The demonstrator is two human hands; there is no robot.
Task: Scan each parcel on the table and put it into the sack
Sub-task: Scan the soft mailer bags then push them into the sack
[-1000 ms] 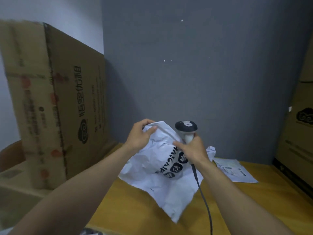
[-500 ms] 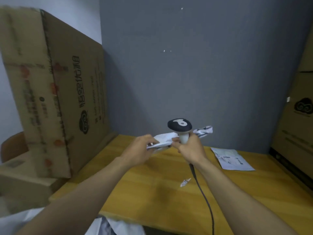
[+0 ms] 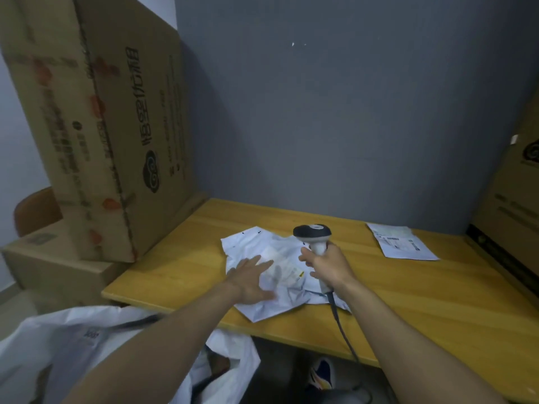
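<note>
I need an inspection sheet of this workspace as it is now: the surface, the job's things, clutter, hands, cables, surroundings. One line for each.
Surface: yellow wooden table, bare apart from the items below.
Job's things: crumpled white plastic parcel lying flat, label side up; second flat white parcel at the back right; white sack open below the table's near edge.
Clutter: nothing seen.
Hands: left hand open, pressing flat on the crumpled parcel; right hand gripping a grey-and-black handheld scanner.
Cables: dark scanner cable runs over the near edge.
Surroundings: grey partition wall; large cardboard boxes left and right.
</note>
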